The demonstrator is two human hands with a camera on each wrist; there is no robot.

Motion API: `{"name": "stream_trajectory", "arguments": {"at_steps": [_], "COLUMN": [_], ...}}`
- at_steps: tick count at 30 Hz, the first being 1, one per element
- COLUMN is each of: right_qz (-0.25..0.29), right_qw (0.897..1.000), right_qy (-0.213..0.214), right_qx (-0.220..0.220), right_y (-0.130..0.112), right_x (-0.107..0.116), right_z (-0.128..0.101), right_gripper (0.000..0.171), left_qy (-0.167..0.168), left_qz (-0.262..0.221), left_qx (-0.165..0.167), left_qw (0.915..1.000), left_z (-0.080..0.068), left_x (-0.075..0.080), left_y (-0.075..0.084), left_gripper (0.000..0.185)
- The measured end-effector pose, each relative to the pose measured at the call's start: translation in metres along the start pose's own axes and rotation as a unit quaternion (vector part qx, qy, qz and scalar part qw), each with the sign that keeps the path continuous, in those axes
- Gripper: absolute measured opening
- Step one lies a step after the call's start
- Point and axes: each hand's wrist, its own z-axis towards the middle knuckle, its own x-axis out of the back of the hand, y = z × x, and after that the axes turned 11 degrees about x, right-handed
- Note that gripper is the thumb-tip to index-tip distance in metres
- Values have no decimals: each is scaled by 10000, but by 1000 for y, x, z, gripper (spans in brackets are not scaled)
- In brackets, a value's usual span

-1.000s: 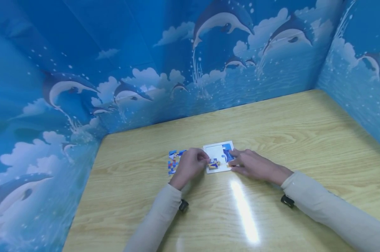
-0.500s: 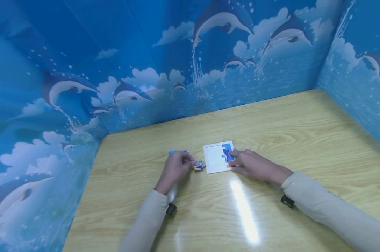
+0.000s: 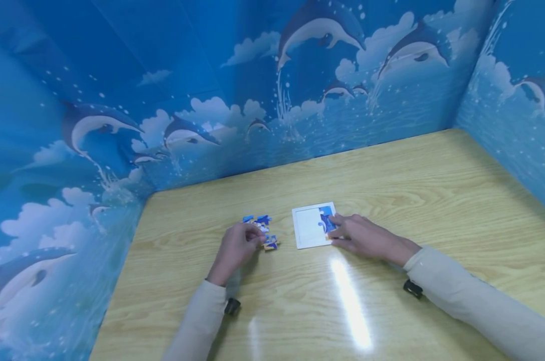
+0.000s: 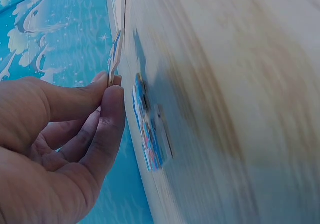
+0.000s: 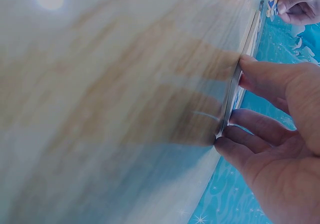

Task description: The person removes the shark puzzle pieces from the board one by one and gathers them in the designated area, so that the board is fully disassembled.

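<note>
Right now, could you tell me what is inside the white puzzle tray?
The white puzzle tray is mostly bare white, with blue fitted pieces along its right side. The right hand rests on that edge, so whatever lies beneath its fingers is hidden.

I see both arms dressed in long, pale beige sleeves of a soft, close-fitting knit, the cuffs ending at the wrists. The left sleeve (image 3: 195, 321) has a small black device strapped under it near the cuff, a dark rounded block. The right sleeve (image 3: 471, 296) carries the same kind of black block on its underside, just behind the cuff. The left hand (image 3: 236, 246) and right hand (image 3: 364, 236) are bare: no gloves, rings or watch that I can make out.
</note>
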Motion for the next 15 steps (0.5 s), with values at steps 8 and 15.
{"name": "stream_trajectory", "arguments": {"at_steps": [8, 15], "right_qz": [33, 65], "right_qw": [10000, 10000], "right_qy": [3, -23], "right_qx": [-19, -62], "right_y": [1, 1], "right_x": [-1, 0], "right_z": [0, 0], "right_gripper": [21, 21], "left_qy": [23, 177], "left_qz": [-52, 84], "left_qx": [61, -172], "left_qw": [10000, 9997], "left_z": [-3, -5], "left_x": [3, 3], "left_y": [-9, -16], "left_gripper": [6, 7]}}
